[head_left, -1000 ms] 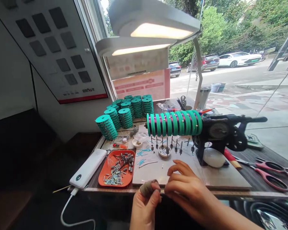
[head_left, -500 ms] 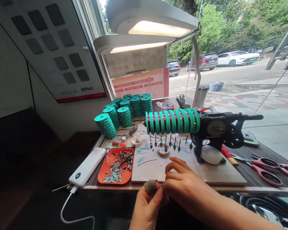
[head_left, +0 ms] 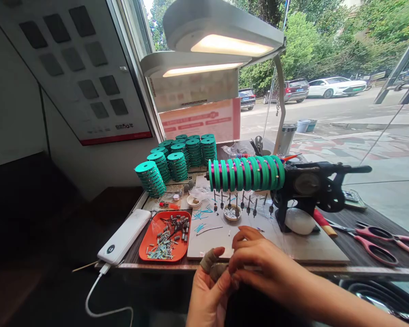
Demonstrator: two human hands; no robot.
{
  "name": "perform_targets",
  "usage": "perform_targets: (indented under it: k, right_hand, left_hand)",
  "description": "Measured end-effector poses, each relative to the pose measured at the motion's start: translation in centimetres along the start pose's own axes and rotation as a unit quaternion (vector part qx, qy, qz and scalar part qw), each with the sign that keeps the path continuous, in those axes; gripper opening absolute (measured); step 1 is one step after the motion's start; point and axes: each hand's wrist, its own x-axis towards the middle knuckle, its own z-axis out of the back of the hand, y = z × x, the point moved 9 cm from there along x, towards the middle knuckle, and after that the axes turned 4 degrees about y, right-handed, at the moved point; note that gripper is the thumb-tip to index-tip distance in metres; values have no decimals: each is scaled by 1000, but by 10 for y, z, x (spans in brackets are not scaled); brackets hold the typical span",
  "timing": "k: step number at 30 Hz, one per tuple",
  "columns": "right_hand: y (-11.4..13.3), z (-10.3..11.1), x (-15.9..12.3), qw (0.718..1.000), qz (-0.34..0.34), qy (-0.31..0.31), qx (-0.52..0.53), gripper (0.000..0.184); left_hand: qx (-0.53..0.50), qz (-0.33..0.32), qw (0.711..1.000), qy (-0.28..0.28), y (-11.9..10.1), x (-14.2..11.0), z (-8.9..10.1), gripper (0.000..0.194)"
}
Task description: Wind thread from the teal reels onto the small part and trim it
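Observation:
My left hand (head_left: pixel 209 290) and my right hand (head_left: pixel 264 268) meet at the near edge of the white work board (head_left: pixel 306 247). Both are pinched together, fingertips touching, around something too small to make out. The left thumb and forefinger wear grey-brown finger covers (head_left: pixel 208 260). Just beyond the hands lie loose teal bits (head_left: pixel 201 227) and a small white dish of beads (head_left: pixel 232 212). Above them a black hand-crank winder (head_left: pixel 313 188) carries a row of green spools (head_left: pixel 247 173) with small dark weights hanging below.
An orange tray (head_left: pixel 150 254) of small metal parts and a white power bank (head_left: pixel 124 236) with its cable lie at the left. Stacks of green spools (head_left: pixel 173 163) stand behind. Pink-handled scissors (head_left: pixel 375 245) lie at the right. A desk lamp (head_left: pixel 218 41) hangs overhead.
Both hands have stayed at the table's near edge. The left thumb has risen and the right fingers have closed in over the left fingertips. The view shifted slightly.

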Motion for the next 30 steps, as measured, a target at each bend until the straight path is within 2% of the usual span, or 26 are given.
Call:
perform_targets:
  k: [4, 6, 9, 12, 15, 19, 23, 30]
  right_hand:
    - [3, -1, -1, 1000, 19, 9, -12, 15]
    - [2, -1, -2, 1000, 26, 7, -15, 16]
    - [2, 0, -3, 999, 36, 8, -23, 16]
    - [4, -2, -3, 997, 55, 23, -47, 18]
    - [7, -3, -3, 995, 69, 27, -64, 20]
    - [9, -3, -4, 993, 77, 22, -88, 20]
    - [9, -4, -5, 991, 74, 19, -110, 20]
    - [9, -5, -6, 990, 76, 23, -120, 19]
  left_hand:
    - [8, 5, 1000, 5, -1, 0, -1, 34]
    - [30, 20, 999, 32, -3, -1, -3, 33]
    - [115, 44, 989, 87, -8, -1, -7, 31]
    - [180, 53, 976, 111, -12, 1, -6, 27]
    - [193, 71, 972, 113, -8, 4, -6, 22]
    - [180, 95, 974, 99, 0, 3, -8, 26]
    - [149, 93, 980, 94, 1, 0, -12, 25]
    - [161, 96, 978, 95, 1, 0, -11, 25]
